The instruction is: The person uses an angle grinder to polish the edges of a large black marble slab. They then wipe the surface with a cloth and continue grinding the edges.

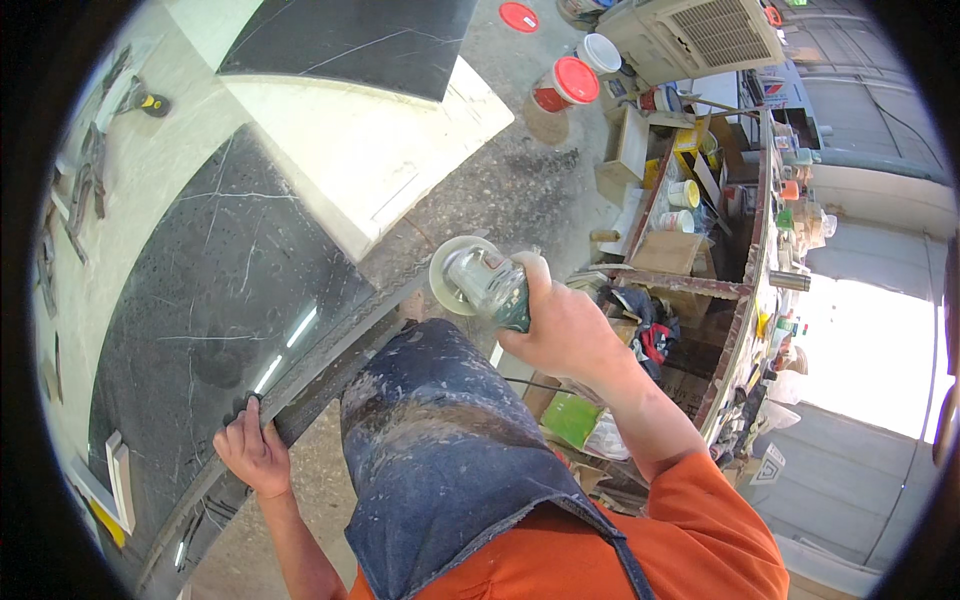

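My right hand (575, 325) is closed around the body of an angle grinder (495, 285). Its pale round disc (440, 272) points left, apart from the stone. To the left lies a black slab (210, 300) with white veins, dusty on top and curved along its far left side. At the slab's near edge, my left hand (252, 450) grips the rim with bent fingers; some fingertips look dark. A dusty dark apron (430, 430) hangs between my arms.
Another black veined slab (350, 40) and a white board (400, 140) lie farther off. Red-lidded bucket (570, 82) and white-lidded bucket (598, 52) stand on the floor near an air cooler (690, 45). A cluttered shelf (690, 285) runs along my right.
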Demonstrator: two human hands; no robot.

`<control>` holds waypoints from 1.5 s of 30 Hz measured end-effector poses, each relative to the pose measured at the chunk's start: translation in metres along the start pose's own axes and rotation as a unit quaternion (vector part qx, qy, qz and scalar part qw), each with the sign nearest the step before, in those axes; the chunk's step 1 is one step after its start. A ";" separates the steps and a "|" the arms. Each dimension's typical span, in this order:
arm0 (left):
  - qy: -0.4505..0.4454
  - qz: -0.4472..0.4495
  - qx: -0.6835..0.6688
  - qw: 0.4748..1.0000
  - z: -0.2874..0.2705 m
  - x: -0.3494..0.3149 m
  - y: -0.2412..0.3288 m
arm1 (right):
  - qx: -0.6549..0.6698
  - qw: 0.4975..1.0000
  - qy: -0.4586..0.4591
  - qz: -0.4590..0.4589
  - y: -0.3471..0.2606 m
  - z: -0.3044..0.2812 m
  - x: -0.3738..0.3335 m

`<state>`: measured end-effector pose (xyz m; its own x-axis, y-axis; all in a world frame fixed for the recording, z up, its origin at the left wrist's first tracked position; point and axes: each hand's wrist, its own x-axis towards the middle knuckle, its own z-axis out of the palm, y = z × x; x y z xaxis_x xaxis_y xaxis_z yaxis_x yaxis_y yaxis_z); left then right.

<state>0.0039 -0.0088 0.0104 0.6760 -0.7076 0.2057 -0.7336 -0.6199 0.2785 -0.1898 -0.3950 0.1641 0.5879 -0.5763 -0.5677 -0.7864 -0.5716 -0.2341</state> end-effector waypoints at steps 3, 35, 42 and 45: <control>0.004 0.005 0.003 1.000 0.001 -0.001 -0.002 | 0.003 1.000 0.007 -0.003 0.005 -0.001 0.002; -0.014 -0.002 0.007 1.000 0.000 0.000 -0.001 | 0.041 0.981 -0.101 -0.163 -0.076 0.047 -0.025; -0.004 -0.015 0.010 1.000 0.002 -0.002 0.001 | 0.008 0.996 -0.046 -0.073 -0.040 0.025 -0.017; -0.002 -0.009 -0.001 1.000 0.001 -0.001 0.001 | 0.005 0.999 -0.006 -0.043 -0.020 0.016 -0.013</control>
<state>0.0026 -0.0089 0.0098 0.6884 -0.6981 0.1967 -0.7216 -0.6318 0.2830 -0.1852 -0.3667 0.1634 0.6516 -0.5178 -0.5544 -0.7346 -0.6128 -0.2911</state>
